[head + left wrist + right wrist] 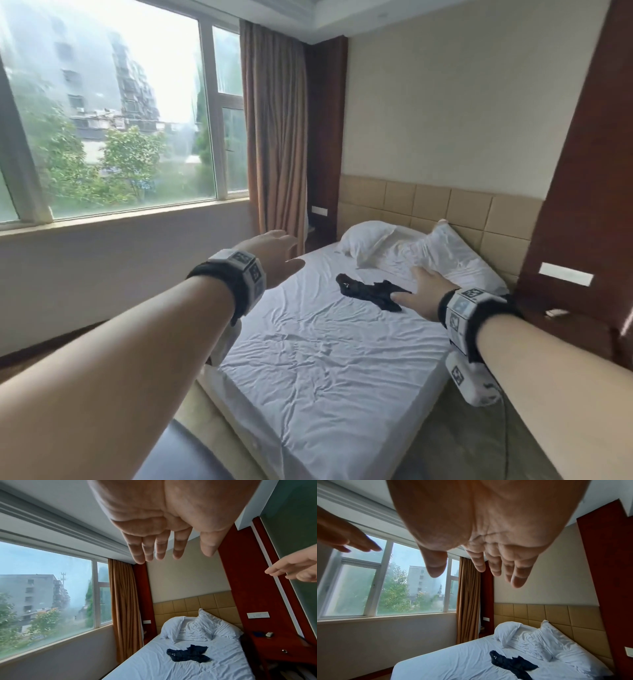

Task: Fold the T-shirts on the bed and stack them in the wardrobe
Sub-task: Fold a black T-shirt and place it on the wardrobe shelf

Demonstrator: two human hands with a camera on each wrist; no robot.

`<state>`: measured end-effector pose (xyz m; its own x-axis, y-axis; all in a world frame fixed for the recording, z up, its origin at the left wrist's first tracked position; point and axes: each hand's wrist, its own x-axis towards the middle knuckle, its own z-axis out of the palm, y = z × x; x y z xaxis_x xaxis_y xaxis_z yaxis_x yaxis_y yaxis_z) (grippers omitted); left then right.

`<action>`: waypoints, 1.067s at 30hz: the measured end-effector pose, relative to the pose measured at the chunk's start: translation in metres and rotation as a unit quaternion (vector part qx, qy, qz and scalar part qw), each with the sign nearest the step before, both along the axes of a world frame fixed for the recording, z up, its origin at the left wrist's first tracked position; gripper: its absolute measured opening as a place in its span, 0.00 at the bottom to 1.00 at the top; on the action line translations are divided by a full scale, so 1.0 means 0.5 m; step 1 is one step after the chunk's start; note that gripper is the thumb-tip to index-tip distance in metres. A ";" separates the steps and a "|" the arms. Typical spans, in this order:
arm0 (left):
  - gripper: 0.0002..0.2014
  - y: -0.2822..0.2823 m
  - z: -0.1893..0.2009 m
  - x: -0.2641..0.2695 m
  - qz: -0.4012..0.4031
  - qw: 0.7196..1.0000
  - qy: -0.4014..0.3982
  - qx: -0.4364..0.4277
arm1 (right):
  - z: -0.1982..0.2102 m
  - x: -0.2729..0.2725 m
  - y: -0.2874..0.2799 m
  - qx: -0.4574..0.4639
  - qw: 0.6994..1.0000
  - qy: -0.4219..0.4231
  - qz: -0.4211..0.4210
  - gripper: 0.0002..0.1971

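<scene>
A crumpled dark navy T-shirt (371, 291) lies on the white sheet of the bed (308, 359), below the pillows; it also shows as the T-shirt (188, 654) and the T-shirt (511, 664). My left hand (274, 257) is stretched out in the air over the bed's left side, fingers straight, holding nothing. My right hand (424, 291) reaches forward in the air to the right of the shirt, fingers straight and empty. Both palms, the left hand (163, 534) and the right hand (479, 547), face down well above the bed. No wardrobe is in view.
Two white pillows (404, 253) lean on a padded beige headboard (445, 209). A large window (109, 120) with a brown curtain (277, 137) fills the left wall. A dark red-brown nightstand (274, 646) stands right of the bed, with a wall switch plate (565, 274) above.
</scene>
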<state>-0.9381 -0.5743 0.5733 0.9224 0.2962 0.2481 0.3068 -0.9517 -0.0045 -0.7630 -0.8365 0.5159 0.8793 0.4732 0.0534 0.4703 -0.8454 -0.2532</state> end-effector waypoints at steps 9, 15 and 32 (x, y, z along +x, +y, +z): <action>0.29 0.228 -0.044 0.357 -0.028 0.999 0.012 -0.015 | -0.064 0.353 0.186 0.012 0.999 0.030 -0.031 0.45; 0.32 0.420 -0.098 0.572 0.001 0.998 0.025 -0.050 | -0.102 0.552 0.335 0.000 0.998 0.056 -0.033 0.43; 0.33 0.758 -0.344 1.301 -0.130 0.979 0.142 -0.065 | -0.389 1.028 0.595 -0.010 0.963 0.175 -0.205 0.42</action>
